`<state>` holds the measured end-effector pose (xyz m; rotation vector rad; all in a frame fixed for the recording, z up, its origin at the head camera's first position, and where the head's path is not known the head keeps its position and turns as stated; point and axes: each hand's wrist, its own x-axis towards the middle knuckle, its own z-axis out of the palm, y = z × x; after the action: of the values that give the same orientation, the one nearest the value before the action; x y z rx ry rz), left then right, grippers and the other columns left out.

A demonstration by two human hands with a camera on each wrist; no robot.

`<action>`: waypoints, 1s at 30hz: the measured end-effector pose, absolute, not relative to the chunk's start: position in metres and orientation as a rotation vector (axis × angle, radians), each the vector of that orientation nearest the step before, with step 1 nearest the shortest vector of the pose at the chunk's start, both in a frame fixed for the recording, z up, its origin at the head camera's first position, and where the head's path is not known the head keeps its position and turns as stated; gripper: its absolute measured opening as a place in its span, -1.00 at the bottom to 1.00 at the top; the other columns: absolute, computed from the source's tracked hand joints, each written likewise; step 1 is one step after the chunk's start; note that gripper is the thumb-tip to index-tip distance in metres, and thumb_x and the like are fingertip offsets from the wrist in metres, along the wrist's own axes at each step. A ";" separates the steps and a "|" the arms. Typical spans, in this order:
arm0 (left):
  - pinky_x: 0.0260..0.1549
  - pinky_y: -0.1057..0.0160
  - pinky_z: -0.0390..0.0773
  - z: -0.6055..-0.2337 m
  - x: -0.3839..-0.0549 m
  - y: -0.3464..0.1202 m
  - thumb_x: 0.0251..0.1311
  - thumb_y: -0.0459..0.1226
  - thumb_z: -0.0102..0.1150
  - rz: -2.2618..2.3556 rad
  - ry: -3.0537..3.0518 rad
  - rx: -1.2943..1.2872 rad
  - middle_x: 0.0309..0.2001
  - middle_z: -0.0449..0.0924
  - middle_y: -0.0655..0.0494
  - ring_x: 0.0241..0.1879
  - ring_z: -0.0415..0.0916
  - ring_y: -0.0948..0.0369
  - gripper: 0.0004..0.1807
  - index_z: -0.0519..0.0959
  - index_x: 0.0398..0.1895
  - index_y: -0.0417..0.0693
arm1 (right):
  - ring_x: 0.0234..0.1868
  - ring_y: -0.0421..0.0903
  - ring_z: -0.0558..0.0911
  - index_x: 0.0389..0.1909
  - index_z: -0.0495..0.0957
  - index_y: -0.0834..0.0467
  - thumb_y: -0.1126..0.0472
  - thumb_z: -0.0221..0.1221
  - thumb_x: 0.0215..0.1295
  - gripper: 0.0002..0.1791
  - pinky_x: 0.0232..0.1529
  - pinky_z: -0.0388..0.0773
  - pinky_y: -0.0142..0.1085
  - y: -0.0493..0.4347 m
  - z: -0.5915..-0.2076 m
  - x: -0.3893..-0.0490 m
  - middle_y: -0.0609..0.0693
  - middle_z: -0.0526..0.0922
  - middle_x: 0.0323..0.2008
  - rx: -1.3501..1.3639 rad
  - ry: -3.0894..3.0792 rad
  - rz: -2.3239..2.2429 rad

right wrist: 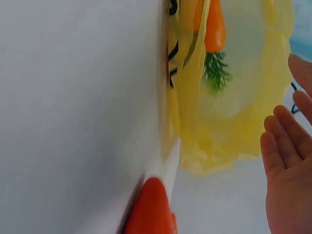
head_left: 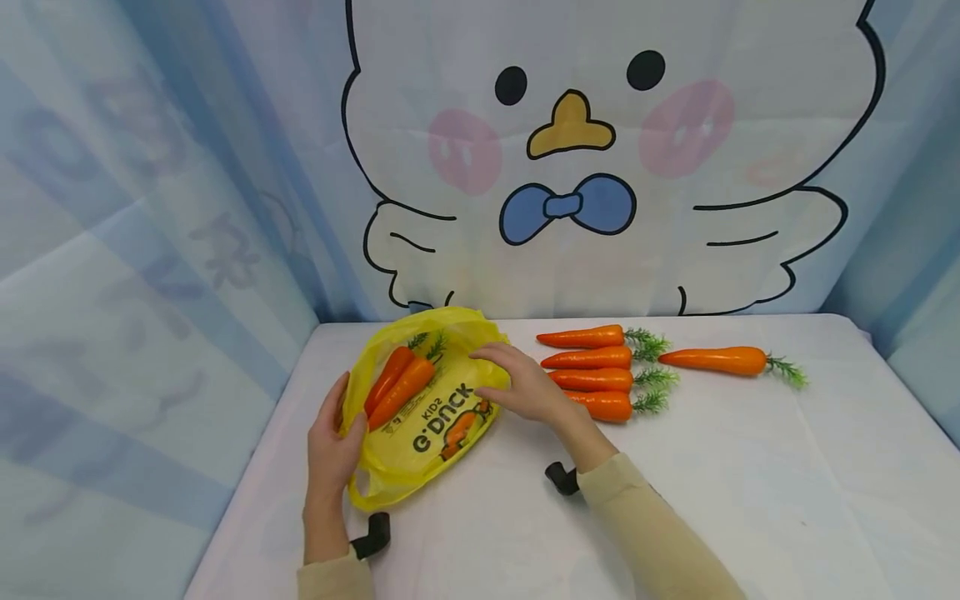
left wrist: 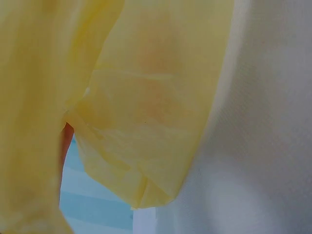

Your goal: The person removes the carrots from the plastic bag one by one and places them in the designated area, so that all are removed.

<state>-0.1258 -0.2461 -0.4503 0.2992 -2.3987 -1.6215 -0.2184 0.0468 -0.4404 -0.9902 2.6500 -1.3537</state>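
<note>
A yellow plastic bag with "G.DUCK KIDS" print lies on the table, its mouth spread wide. Two orange carrots with green tops rest inside, side by side. My left hand grips the bag's left edge, thumb on the near side. In the left wrist view the yellow plastic hides most of that hand. Over the bag's right edge is my right hand, fingers loosely extended and holding nothing. The right wrist view shows its spread fingers beside the bag mouth, where a carrot shows.
Right of the bag, several carrots lie in a column, tops pointing right. One more carrot lies farther right. The white table ends at a curtain with a cartoon print, and blue fabric hangs on the left.
</note>
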 end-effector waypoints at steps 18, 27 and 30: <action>0.38 0.08 0.25 -0.444 -0.127 -0.245 0.38 -0.39 0.05 -1.587 -2.401 0.301 0.53 0.18 0.19 0.48 0.13 0.18 -0.29 0.21 0.58 0.14 | 0.41 -0.03 0.33 0.37 0.46 0.10 0.14 0.30 0.37 -0.43 0.43 0.24 -0.16 -0.020 -0.438 -0.246 0.02 0.41 0.39 -1.129 2.588 -1.039; 0.37 0.09 0.26 -0.448 -0.125 -0.247 0.39 -0.39 0.05 -1.586 -2.404 0.291 0.53 0.18 0.19 0.47 0.14 0.17 -0.30 0.22 0.57 0.13 | 0.40 -0.05 0.36 0.38 0.45 0.10 0.14 0.29 0.38 -0.43 0.42 0.24 -0.24 -0.037 -0.441 -0.261 0.01 0.42 0.39 -1.191 2.531 -0.930; 0.37 0.09 0.26 -0.448 -0.123 -0.246 0.39 -0.40 0.05 -1.586 -2.398 0.278 0.52 0.19 0.18 0.47 0.15 0.16 -0.31 0.22 0.57 0.12 | 0.41 -0.07 0.35 0.39 0.44 0.09 0.12 0.29 0.38 -0.42 0.43 0.22 -0.26 -0.043 -0.443 -0.266 0.00 0.40 0.40 -1.198 2.527 -0.889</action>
<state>-0.1232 -0.2464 -0.4480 0.2780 -2.3976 -1.5855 -0.2660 -0.0429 -0.4435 -1.1975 2.5267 -0.8893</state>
